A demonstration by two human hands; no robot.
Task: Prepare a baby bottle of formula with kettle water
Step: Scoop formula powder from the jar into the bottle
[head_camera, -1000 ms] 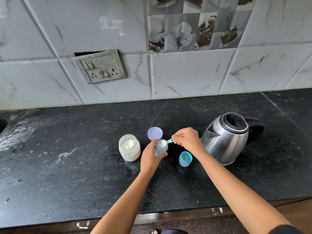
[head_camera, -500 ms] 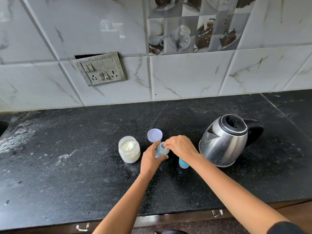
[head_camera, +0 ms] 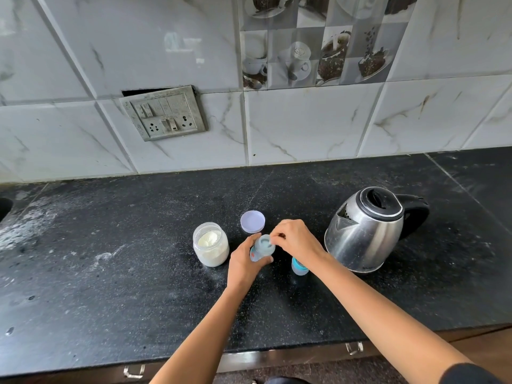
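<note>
The black counter (head_camera: pixel 110 273) fills the lower half of the frame. On it, the kettle (head_camera: pixel 365 234) sits right of centre, with its spout pointing left toward the hands and its handle off to the right. The jar (head_camera: pixel 211 245) of powder stands open, left of centre.

Between those 2, dead centre, is the bottle (head_camera: pixel 263 246). It's upright, long axis pretty much straight up, mouth facing the camera. The left hand (head_camera: pixel 243 264) wraps round its body from the lower left, steadying it. The right hand (head_camera: pixel 297 241) comes in from the right with its fingertips bunched over the rim, so it's the nearer 1 to both the opening and the kettle.

The lid (head_camera: pixel 252 221) lies flat just above the bottle.

Can't tell whether those bunched fingers pinch anything, since they cover the spot. The blue-ringed cap (head_camera: pixel 297 265) is half hidden under the right wrist. The bottle's fill level isn't readable either.
</note>
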